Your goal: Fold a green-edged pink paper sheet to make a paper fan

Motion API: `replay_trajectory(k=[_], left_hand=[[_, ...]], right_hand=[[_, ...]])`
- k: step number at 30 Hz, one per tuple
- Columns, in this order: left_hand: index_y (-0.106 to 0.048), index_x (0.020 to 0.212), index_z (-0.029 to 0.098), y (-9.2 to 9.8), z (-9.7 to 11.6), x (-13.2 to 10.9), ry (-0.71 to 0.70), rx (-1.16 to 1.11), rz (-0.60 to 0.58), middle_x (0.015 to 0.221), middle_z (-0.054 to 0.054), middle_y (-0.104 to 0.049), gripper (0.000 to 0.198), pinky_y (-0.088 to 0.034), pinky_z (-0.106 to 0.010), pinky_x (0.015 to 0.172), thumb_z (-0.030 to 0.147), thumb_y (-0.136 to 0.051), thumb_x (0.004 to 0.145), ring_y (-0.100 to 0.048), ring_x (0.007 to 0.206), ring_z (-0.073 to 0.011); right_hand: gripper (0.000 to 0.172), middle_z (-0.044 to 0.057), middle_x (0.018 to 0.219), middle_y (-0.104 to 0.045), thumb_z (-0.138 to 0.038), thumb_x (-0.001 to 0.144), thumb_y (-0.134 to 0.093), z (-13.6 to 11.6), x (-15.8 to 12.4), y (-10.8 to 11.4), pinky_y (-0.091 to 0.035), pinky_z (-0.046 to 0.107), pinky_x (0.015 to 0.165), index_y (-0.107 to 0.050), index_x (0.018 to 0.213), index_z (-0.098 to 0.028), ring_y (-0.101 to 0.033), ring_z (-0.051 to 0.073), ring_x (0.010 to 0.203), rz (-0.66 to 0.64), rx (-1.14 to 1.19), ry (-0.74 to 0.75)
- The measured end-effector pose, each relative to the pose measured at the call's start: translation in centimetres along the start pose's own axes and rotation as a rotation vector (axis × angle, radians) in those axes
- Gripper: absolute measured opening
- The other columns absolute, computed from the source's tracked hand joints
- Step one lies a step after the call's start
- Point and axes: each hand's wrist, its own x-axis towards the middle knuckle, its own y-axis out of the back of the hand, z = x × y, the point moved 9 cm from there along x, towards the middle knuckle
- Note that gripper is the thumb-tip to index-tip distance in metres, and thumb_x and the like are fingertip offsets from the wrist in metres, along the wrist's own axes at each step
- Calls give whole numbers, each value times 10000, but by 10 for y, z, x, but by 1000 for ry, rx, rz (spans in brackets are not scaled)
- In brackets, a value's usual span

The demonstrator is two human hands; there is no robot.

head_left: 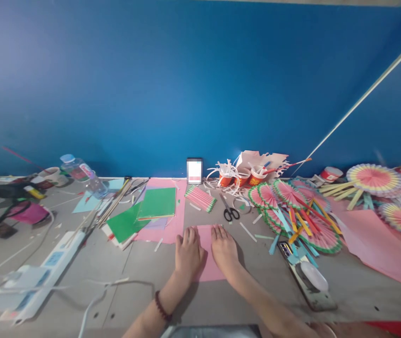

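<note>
A pink sheet of paper [207, 270] lies flat on the grey table in front of me. My left hand [188, 253] rests on its left side, fingers stretched toward the far edge. On the right side of the sheet my right hand [224, 249] lies flat, its fingertips near the far edge. Neither hand grips anything. Just beyond the sheet is a pleated pink-and-green paper strip [200, 198]. Black-handled scissors [231, 214] lie beyond my right hand.
Green sheets [157, 203] lie at the left, near a tilted bottle [84, 173] and a power strip [49, 272]. Red cups [257, 176] stand at the back. Paper fans [320, 232] and a phone [313, 293] are at the right.
</note>
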Motion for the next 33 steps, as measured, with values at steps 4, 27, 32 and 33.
replay_trajectory(k=[4, 27, 32, 33], left_hand=[[-552, 1333, 106, 0, -6, 1, 13, -34, -32, 1310, -183, -576, 468, -401, -480, 956, 138, -418, 886, -492, 1225, -307], [-680, 790, 174, -10, -67, 65, -130, -603, -79, 849, -34, -699, 167, -481, -259, 778, 99, -539, 839, -644, 837, -163], [-676, 826, 197, -7, -65, 63, -157, -623, -138, 878, -35, -711, 166, -479, -287, 824, 112, -534, 837, -645, 873, -177], [-675, 834, 201, -7, -65, 62, -160, -625, -148, 884, -37, -712, 165, -479, -289, 823, 114, -535, 836, -644, 875, -177]], right_hand=[[478, 180, 1379, -570, -52, 891, -426, 11, 0, 9, -355, 488, 1104, -566, 1346, -104, -514, 283, 1297, -68, 135, 10], [169, 68, 878, -712, -34, 781, -624, 62, 57, 26, -473, 230, 758, -747, 815, -145, -661, 160, 814, -145, 583, 154], [143, 67, 858, -708, -60, 793, -624, 62, 56, 21, -452, 228, 735, -736, 822, -143, -648, 161, 796, -193, 547, 144], [144, 68, 864, -708, -60, 795, -622, 62, 56, 21, -448, 227, 733, -734, 833, -141, -647, 160, 797, -199, 539, 138]])
